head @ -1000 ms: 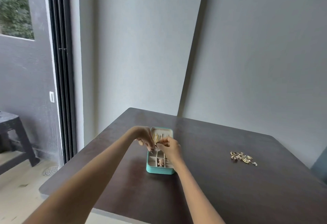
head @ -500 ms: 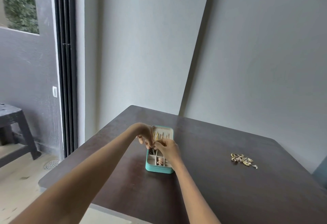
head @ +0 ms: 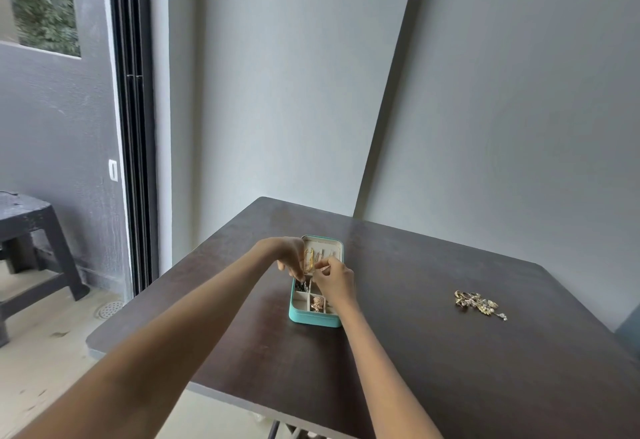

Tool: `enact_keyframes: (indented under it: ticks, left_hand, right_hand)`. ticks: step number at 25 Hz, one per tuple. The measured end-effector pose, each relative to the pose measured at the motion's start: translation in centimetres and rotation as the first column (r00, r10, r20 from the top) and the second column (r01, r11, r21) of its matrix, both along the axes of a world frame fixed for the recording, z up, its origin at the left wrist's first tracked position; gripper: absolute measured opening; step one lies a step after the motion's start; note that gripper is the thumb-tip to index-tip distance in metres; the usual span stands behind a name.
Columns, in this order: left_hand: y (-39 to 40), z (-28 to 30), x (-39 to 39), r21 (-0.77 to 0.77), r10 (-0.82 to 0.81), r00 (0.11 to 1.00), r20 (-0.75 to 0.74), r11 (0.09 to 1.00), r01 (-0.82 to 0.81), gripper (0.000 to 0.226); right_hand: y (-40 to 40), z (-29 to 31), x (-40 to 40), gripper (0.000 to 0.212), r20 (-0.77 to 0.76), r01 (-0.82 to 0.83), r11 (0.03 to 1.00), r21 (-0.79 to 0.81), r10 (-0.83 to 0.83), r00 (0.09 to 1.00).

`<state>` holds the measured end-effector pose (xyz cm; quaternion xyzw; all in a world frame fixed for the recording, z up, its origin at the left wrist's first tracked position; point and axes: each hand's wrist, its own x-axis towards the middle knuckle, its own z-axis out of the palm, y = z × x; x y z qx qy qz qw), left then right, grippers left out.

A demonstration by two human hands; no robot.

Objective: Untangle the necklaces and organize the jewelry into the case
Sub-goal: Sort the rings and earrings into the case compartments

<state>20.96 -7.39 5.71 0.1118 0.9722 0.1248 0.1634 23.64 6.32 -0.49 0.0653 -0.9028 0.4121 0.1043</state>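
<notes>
Necklace (head: pixel 309 260), gold, pinched between our left hand (head: pixel 290 258) and right hand (head: pixel 335 279), fingers curled on it above the open teal case (head: pixel 313 317). More tangled jewelry (head: pixel 479 303) lies well apart, rightward on the dark table (head: pixel 450 369).

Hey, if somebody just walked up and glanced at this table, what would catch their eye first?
Probably the two hands, left hand and right hand, meeting over the open teal jewelry case near the middle of the dark table, both pinching a gold chain. Next, the glittering pile of loose jewelry lying apart on the table's right side.
</notes>
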Motion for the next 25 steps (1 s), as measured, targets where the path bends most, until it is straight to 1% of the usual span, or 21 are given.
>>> enact_keyframes:
  ticks: [4, 6, 9, 12, 14, 15, 18, 19, 21, 22, 23, 25]
  left_hand:
    - [0.1, 0.9, 0.7, -0.028, 0.02, 1.0, 0.017, 0.999, -0.019, 0.031]
    - [0.3, 1.0, 1.1, -0.037, 0.035, 0.999, 0.038, 0.999, -0.033, 0.032]
    - [0.7, 0.6, 1.2, -0.053, 0.047, 0.999, 0.026, 0.998, -0.046, 0.034]
    - [0.6, 0.5, 1.0, -0.033, 0.046, 0.999, 0.028, 0.998, -0.045, 0.032]
    - [0.5, 0.5, 1.0, -0.02, 0.04, 0.999, 0.03, 0.999, -0.039, 0.031]
    - [0.5, 0.6, 1.0, -0.021, 0.039, 0.999, 0.031, 0.999, -0.039, 0.03]
    - [0.6, 0.9, 0.9, -0.058, 0.062, 0.997, 0.054, 0.997, -0.059, 0.024]
    - [0.7, 1.0, 0.9, -0.076, 0.072, 0.995, 0.067, 0.995, -0.067, 0.025]
    - [1.1, 1.3, 0.9, -0.094, 0.088, 0.994, 0.07, 0.992, -0.081, 0.028]
    - [1.4, 1.5, 1.0, -0.103, 0.092, 0.995, 0.048, 0.991, -0.087, 0.028]
    - [1.8, 1.6, 1.0, -0.128, 0.087, 0.996, -0.007, 0.988, -0.087, 0.028]
    - [2.8, 1.7, 1.0, -0.197, 0.054, 0.975, -0.216, 0.975, -0.098, 0.031]
  right_hand:
    - [0.2, -0.2, -0.2, 0.014, 0.009, -0.024, 0.999, 0.022, 0.024, 1.0]
    - [0.2, -0.2, -0.2, 0.013, 0.012, -0.022, 1.0, 0.015, 0.022, 1.0]
    - [0.3, 0.1, -0.1, 0.014, 0.023, -0.01, 1.0, -0.004, 0.01, 1.0]
    - [0.4, 0.0, -0.1, 0.014, 0.039, -0.023, 1.0, -0.009, 0.024, 0.999]
    - [0.5, 0.1, 0.0, 0.014, 0.05, -0.061, 0.998, -0.003, 0.061, 0.997]
    - [0.6, 0.3, -0.1, 0.017, 0.072, -0.095, 0.996, 0.003, 0.094, 0.993]
    - [0.9, 0.8, -0.3, 0.032, 0.204, -0.203, 0.979, -0.006, 0.2, 0.958]
    - [0.9, 0.9, -0.3, 0.035, 0.225, -0.22, 0.975, 0.0, 0.215, 0.95]
    - [0.8, 0.9, -0.3, 0.036, 0.21, -0.226, 0.973, 0.041, 0.213, 0.954]
    - [0.8, 0.9, -0.3, 0.035, 0.195, -0.223, 0.974, 0.045, 0.21, 0.958]
    - [0.8, 0.9, -0.2, 0.033, 0.183, -0.214, 0.976, 0.025, 0.207, 0.961]
    - [1.3, 1.1, -0.2, 0.027, 0.139, -0.174, 0.978, -0.118, 0.189, 0.972]
